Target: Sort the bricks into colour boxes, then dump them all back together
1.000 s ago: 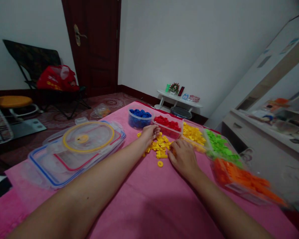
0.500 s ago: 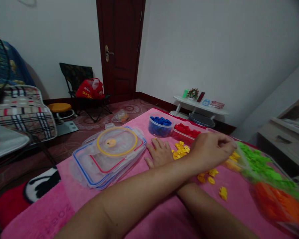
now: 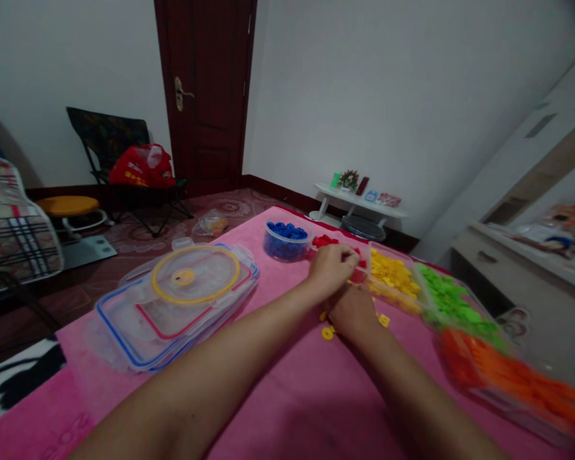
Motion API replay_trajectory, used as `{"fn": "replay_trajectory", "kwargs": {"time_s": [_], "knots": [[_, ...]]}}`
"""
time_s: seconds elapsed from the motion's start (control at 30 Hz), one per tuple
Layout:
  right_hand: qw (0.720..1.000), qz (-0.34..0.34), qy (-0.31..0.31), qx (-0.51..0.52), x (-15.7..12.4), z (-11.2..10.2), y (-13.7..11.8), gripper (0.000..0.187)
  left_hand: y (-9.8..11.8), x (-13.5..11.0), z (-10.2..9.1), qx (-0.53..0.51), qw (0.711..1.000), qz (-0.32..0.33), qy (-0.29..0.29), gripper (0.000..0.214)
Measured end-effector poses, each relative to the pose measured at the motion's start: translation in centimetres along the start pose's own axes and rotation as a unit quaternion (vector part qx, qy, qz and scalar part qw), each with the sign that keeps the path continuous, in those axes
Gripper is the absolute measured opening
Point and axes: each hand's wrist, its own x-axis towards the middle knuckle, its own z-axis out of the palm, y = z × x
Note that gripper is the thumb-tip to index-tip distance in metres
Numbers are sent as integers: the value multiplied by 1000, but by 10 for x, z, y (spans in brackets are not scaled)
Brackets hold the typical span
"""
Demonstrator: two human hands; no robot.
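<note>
Head view: your left hand (image 3: 333,268) is curled into a loose fist at the near edge of the clear plastic red tub (image 3: 322,243), with anything inside the fist unseen. Your right hand (image 3: 353,313) lies knuckles-up on the fuzzy pink cloth (image 3: 287,396), fingers hidden, so its grip can't be told. Glossy yellow pieces (image 3: 326,333), one ring-shaped, lie on the cloth beside that hand, near the yellow tub (image 3: 395,300); print on the red bag (image 3: 141,165) is too blurred to read. Half a second ago your left arm reached across to the yellow tub and your right hand lay flat nearer the stacked clear lids (image 3: 182,297).
</note>
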Motion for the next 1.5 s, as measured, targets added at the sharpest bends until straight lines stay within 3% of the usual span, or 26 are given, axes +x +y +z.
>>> {"fn": "replay_trajectory", "kwargs": {"time_s": [0.07,0.13,0.27,0.33,0.43,0.6,0.73,0.97,1.1,1.23,1.33,1.43,1.5], "knots": [[999,39,18,27,-17,-2,17,32,-21,-1,1,30,999,-26,12,21],[990,62,59,115,-29,-4,36,36,-40,-5,4,45,998,-39,2,21],[948,165,136,237,-41,-11,81,40,-65,-18,12,54,998,-42,-13,17],[941,211,131,230,-45,-14,102,35,-70,-22,15,62,997,-34,-29,15],[944,213,81,238,-51,-12,122,23,-71,-25,17,72,995,-18,-68,16],[960,210,-18,184,-53,2,115,26,-69,-27,16,138,983,13,-119,16],[968,206,-24,140,-50,15,106,33,-74,-27,17,150,981,12,-124,17],[971,206,-31,121,-49,28,107,15,-73,-27,16,167,975,7,-149,25],[970,212,-17,116,-43,18,113,14,-74,-28,16,168,975,-4,-147,22],[965,242,35,94,-18,-5,131,14,-76,-27,18,170,976,-9,-135,18],[958,262,83,77,-1,-18,143,29,-79,-27,18,168,977,-11,-130,16],[951,267,143,66,1,-19,143,40,-82,-27,20,161,979,-5,-126,15],[956,256,129,68,-5,-12,136,30,-84,-27,21,160,980,-3,-122,15]]}}
